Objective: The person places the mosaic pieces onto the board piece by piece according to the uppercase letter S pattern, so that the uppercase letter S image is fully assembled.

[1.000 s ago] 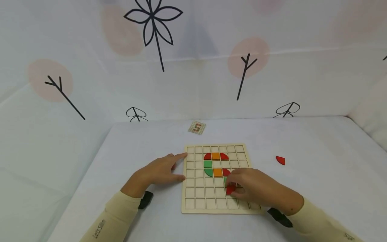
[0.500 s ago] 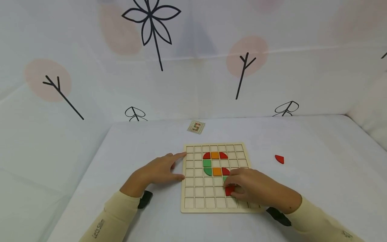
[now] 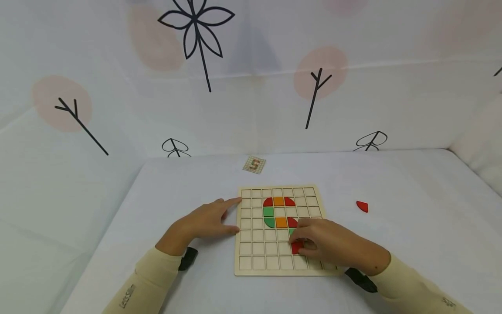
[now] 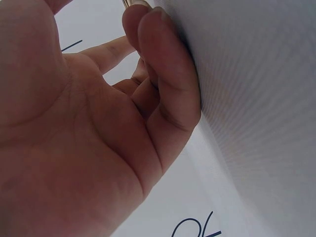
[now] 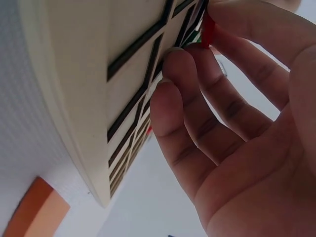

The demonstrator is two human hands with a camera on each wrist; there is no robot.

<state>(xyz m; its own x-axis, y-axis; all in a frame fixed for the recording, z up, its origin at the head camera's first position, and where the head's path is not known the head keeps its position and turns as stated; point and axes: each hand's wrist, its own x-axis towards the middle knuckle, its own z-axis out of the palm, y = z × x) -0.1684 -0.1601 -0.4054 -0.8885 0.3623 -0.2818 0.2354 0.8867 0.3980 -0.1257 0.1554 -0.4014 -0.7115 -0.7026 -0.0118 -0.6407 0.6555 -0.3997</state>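
A wooden grid board lies in the head view, bearing red, orange and green tiles in a curving S-like line. My right hand is over its lower right part and pinches a red tile between thumb and fingers, at a square below a partly covered green tile. The right wrist view shows the red tile on edge at the fingertips. At the board's left edge rests my left hand, index fingertip and thumb tip at the rim, the other fingers bent against the cloth.
A small pattern card with an S figure lies behind the board. One loose red quarter-round tile sits to the right. In the right wrist view an orange piece lies on the cloth beside the board. A patterned white cloth forms the backdrop.
The red tile in my right hand has settled slightly lower and flatter over its square, showing more of its face. My left hand has stayed put at the board's edge.
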